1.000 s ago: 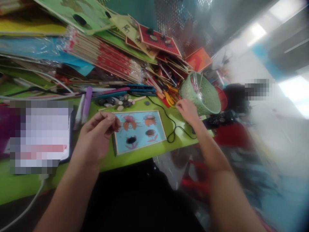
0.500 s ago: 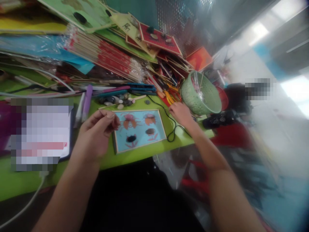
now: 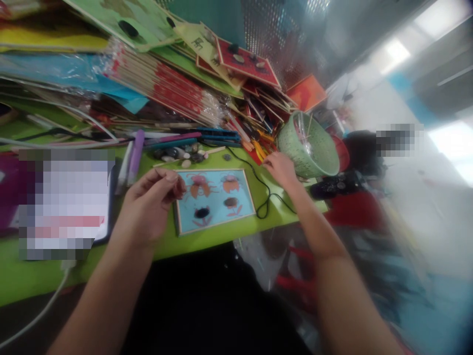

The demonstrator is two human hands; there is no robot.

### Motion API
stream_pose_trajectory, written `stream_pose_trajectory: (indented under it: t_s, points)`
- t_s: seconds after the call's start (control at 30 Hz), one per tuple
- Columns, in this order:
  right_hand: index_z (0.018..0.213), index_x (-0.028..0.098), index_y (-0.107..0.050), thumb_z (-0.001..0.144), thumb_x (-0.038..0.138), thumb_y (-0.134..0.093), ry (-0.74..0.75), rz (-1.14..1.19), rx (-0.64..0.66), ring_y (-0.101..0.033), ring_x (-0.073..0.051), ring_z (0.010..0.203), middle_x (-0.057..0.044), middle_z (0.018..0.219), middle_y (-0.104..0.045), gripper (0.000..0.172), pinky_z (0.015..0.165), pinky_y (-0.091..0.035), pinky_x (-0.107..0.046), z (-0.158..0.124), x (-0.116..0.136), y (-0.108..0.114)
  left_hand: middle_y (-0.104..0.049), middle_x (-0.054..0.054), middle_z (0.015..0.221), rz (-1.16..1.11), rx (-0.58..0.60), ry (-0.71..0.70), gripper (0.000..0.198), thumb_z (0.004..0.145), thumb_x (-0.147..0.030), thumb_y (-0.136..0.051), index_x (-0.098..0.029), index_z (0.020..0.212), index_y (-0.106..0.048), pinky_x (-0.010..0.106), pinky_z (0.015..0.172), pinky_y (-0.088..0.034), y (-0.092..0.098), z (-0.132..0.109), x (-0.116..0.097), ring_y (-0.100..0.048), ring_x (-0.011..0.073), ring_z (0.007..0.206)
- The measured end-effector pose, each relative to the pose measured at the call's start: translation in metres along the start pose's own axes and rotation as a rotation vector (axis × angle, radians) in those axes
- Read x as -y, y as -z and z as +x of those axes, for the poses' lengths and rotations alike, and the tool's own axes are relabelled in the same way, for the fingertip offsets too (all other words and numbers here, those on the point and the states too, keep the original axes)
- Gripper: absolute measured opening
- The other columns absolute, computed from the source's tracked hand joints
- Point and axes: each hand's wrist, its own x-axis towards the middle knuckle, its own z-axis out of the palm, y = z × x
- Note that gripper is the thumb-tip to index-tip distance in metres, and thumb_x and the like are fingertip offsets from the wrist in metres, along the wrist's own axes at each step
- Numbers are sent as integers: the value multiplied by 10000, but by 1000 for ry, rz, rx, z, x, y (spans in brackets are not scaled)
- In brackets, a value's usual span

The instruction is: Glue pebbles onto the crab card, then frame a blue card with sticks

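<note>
Blue picture board point(image 3: 214, 199) sits mid-frame, right by the tabletop point(image 3: 221, 236) near edge, with only a thin strip of bare green around it. It's got four crab-ish figures in a pale frame. Left hand point(image 3: 148, 207) is at its left edge, fingertips pinched together. Right hand point(image 3: 283, 170) is against the green basket point(image 3: 308, 145), and I can't tell its grip.

No words or numbers can be read. A dark mark is seen on a pale yellow card point(image 3: 195, 42) in the pile, but it is too blurred to be made out. The paper point(image 3: 64, 202) at the left is blurred too.
</note>
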Motion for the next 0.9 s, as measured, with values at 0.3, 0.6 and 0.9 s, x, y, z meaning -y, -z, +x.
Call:
stream_pose_trajectory:
  t_s: [0.3,0.6,0.9]
  points:
    - [1062,108,-743,989,175,-543,30,-166,103,-629,-318,1075,-210,1100,-727,223,884,-481,-386,11,15,5,-624,5,656,-8,6,-12,131,720,-250,-787,-190,675,-679,201,576,-405,0,1,-1,-538,103,619]
    - [1013,139,-724,969,204,-541,24,-107,75,-629,-304,1017,-173,1066,-720,199,838,-477,-381,-1,-4,11,-629,3,647,-33,-24,33,129,663,-257,-802,-198,675,-688,216,576,-414,-2,-1,-3,-544,112,613]
    - [949,183,-725,931,208,-608,91,351,-8,-646,-219,916,-74,991,-723,121,839,-479,-333,-19,12,26,-616,3,640,-13,-18,21,161,678,-278,-804,-191,667,-668,206,550,-395,-3,-1,-2,-539,102,603]
